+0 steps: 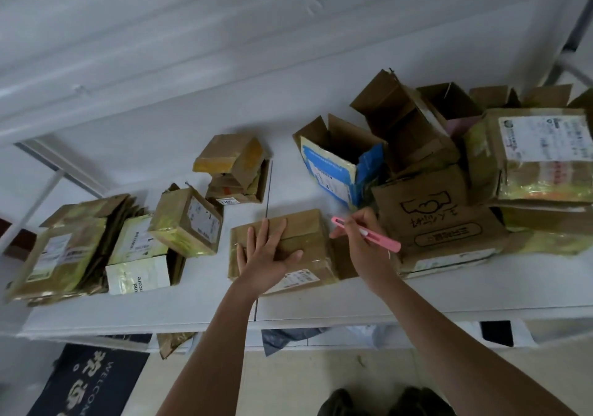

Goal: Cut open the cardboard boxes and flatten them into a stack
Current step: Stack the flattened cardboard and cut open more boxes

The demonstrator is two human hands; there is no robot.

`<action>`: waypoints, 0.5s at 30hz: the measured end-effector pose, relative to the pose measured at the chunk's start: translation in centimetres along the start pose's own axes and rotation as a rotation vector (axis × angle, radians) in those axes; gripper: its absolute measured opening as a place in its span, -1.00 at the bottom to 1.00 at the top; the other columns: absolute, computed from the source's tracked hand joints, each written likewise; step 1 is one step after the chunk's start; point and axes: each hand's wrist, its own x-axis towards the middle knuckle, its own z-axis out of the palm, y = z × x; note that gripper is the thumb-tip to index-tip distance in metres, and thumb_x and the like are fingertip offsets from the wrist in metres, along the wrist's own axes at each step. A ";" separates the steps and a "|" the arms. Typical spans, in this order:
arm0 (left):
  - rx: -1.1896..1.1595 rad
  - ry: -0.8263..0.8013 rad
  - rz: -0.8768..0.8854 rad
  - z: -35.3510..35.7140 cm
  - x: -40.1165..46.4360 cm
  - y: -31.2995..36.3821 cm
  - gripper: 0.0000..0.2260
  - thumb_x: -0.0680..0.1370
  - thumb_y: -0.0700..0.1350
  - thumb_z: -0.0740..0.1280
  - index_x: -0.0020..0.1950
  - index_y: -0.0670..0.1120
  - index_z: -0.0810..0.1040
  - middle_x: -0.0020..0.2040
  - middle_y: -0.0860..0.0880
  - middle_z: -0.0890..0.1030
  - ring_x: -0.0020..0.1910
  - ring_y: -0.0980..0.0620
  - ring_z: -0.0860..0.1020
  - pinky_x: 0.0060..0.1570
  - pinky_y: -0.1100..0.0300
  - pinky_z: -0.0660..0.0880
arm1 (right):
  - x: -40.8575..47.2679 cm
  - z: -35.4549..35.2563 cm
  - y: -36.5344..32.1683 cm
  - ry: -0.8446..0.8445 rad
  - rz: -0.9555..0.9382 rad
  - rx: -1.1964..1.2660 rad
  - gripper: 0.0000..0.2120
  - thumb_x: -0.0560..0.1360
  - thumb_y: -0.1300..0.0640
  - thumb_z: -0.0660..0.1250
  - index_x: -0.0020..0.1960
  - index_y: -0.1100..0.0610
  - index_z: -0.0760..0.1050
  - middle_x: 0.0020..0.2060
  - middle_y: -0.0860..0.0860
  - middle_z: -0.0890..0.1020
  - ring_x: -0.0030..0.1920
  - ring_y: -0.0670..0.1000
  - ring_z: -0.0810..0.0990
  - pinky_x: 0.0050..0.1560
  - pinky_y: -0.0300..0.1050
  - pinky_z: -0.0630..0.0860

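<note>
One hand (266, 257) flat on box (308, 236)

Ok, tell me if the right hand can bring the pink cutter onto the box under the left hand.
Probably yes. The right hand grips the pink cutter just beside the taped box, nothing between them. The left hand lies flat on its near-left part, leaving the right part bare.

A small white sticker (227, 201) on the box stack at the back reads "5011". The pale box (138, 276) at the left shows "and" and "care". The dark floor mat (90, 383) says "WELCOM". Shipping labels elsewhere are too blurred to read.
</note>
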 end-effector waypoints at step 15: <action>-0.100 -0.041 0.050 -0.9 -0.5 -0.3 -0.21 0.50 0.07 0.45 0.54 0.34 0.01 0.58 0.21 -0.25 0.53 0.11 -0.37 0.49 -0.01 -0.38 | 0.9 1.2 1.2 -0.008 -0.033 -0.017 -0.87 0.62 0.31 0.20 -0.09 0.32 0.35 -0.35 0.13 0.60 -0.20 0.10 0.65 0.06 -0.09 0.53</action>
